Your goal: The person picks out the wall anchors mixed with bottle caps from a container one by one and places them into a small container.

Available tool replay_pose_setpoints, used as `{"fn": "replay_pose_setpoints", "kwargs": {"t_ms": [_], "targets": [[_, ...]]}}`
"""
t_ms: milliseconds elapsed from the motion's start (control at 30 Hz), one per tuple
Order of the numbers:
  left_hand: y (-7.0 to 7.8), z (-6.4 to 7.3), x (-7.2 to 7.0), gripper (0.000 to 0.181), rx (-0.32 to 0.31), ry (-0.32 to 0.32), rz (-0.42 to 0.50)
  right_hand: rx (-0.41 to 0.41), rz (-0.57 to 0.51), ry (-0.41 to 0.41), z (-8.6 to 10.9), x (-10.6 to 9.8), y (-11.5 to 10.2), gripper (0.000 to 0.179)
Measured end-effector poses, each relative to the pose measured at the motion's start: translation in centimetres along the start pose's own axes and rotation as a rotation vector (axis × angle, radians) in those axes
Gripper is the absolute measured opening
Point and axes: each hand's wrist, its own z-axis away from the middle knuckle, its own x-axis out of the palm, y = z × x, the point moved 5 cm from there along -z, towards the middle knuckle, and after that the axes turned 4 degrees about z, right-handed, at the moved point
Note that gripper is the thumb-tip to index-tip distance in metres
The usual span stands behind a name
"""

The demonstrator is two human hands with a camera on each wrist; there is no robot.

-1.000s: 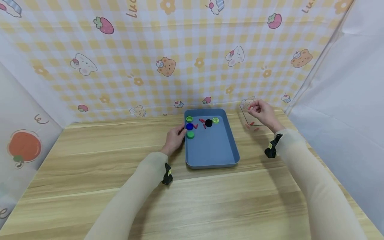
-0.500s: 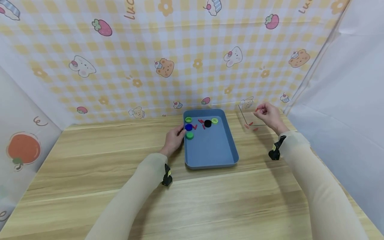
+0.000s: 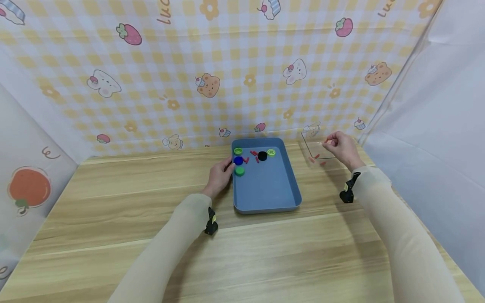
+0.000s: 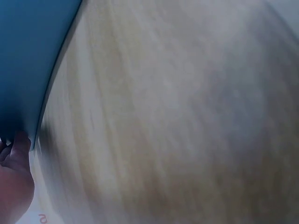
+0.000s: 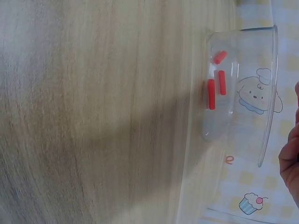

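My left hand [image 3: 219, 176] holds the left wall of a blue-grey tray [image 3: 267, 193], thumb at the rim; in the left wrist view its fingers [image 4: 18, 151] lie against that wall. Over a clear plastic box [image 3: 306, 145] at the back right, my right hand [image 3: 342, 148] pinches a short red stick [image 3: 326, 141], mostly covered by the fingers. Inside the box, several like it lie on the bottom, among them one red stick [image 5: 211, 94] plain in the right wrist view. More small red sticks [image 3: 254, 152] are scattered in the tray's far half.
Among the tray's sticks sit a blue cap [image 3: 238, 160], a green cap [image 3: 239, 171], a black cap [image 3: 262, 156] and two lime-green caps, one a lime-green cap [image 3: 271, 152] at the far right. A checked cloth [image 3: 250, 101] hangs behind the wooden table [image 3: 144, 193].
My right hand has shifted a little to the right over the clear box, the red stick still pinched. My left hand stays at the tray, and the view has tilted slightly.
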Motion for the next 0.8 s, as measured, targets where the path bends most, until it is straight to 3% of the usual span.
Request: {"fn": "replay_pose_setpoints", "kwargs": {"t_ms": [367,800], "targets": [[0.0,0.12,-0.1,0.045,0.008,0.004,-0.015,-0.009,0.095,0.002,0.39,0.16,0.1,0.015],[0.12,0.16,-0.18,0.044,0.012,0.011,-0.007,0.014,0.109,0.007,0.48,0.49,0.54,0.02]]}}
